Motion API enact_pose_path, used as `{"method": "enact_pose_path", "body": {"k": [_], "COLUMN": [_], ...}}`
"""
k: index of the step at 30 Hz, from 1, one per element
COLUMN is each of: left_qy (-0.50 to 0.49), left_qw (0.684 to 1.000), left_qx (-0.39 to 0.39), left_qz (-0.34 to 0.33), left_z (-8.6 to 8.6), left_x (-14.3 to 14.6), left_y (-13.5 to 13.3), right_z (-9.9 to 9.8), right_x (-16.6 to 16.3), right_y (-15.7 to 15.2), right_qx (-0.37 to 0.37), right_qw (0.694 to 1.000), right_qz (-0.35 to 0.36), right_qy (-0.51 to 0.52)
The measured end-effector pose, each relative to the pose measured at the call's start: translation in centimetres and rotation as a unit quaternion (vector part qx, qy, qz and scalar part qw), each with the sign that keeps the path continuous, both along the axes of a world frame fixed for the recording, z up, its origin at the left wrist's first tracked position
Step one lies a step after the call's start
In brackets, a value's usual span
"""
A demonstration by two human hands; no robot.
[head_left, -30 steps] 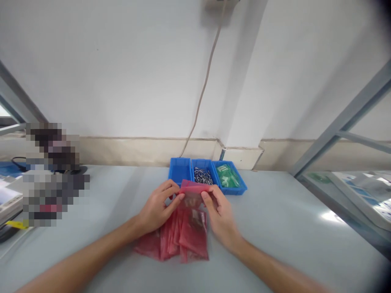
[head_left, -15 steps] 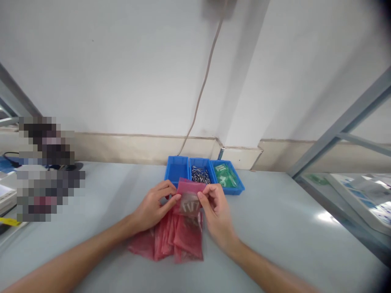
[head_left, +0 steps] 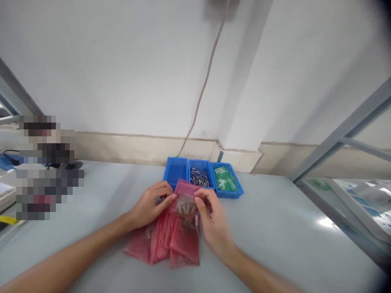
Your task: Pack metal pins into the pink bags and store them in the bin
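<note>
Between my two hands is a pink plastic bag (head_left: 185, 188), held up by its left and right edges. Several pale, short rod-like pieces (head_left: 185, 208) show through its lower, clearer part; I cannot make out whether a second clear bag lies there. My left hand (head_left: 151, 205) pinches the left edge between thumb and finger. On the opposite edge my right hand (head_left: 214, 219) has thumb and forefinger closed, its other fingers curled. Beneath the held bag, several pink plastic bags (head_left: 161, 242) lie overlapping on the table, partly covered by it and by my left hand.
Behind the bags stand three blue bins: a left bin (head_left: 176, 171) with nothing visible inside, a middle one with small metal screw-like parts (head_left: 199, 177), a right one with green bags (head_left: 225, 179). The grey table (head_left: 275, 232) meets a wall. Pixelated shapes cover the left side.
Both hands and the held bag have shifted slightly left in view, and the bag now tilts a little. Each hand keeps its pinch. The view itself has moved a little.
</note>
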State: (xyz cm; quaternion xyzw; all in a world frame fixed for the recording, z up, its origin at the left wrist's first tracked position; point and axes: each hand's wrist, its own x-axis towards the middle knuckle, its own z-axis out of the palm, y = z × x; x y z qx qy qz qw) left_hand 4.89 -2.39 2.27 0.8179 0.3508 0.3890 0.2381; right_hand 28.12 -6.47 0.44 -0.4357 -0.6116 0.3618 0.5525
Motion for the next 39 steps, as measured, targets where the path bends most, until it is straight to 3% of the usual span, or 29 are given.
{"method": "enact_pose_path", "body": {"k": [13,27,34,39], "left_qy": [0.024,0.034,0.074,0.053], "left_qw": [0.999,0.991,0.984,0.987], "left_qx": [-0.018,0.104,0.116,0.105], "left_qz": [-0.03,-0.075,-0.11,-0.113], "left_z": [0.6,0.6,0.3,0.3], "left_x": [-0.1,-0.3,-0.3,-0.1], "left_y": [-0.4,-0.9,-1.0,-1.2], "right_z": [-0.9,-0.8,-1.2,-1.1], "right_x": [0.0,0.4,0.7,0.8], "right_y": [0.3,1.0,1.3,1.2], "right_qx": [-0.028,-0.05,-0.072,-0.043], "right_qw": [0.999,0.997,0.997,0.998], "right_qz": [-0.029,-0.049,-0.023,-0.027], "right_qy": [0.029,0.037,0.028,0.023]}}
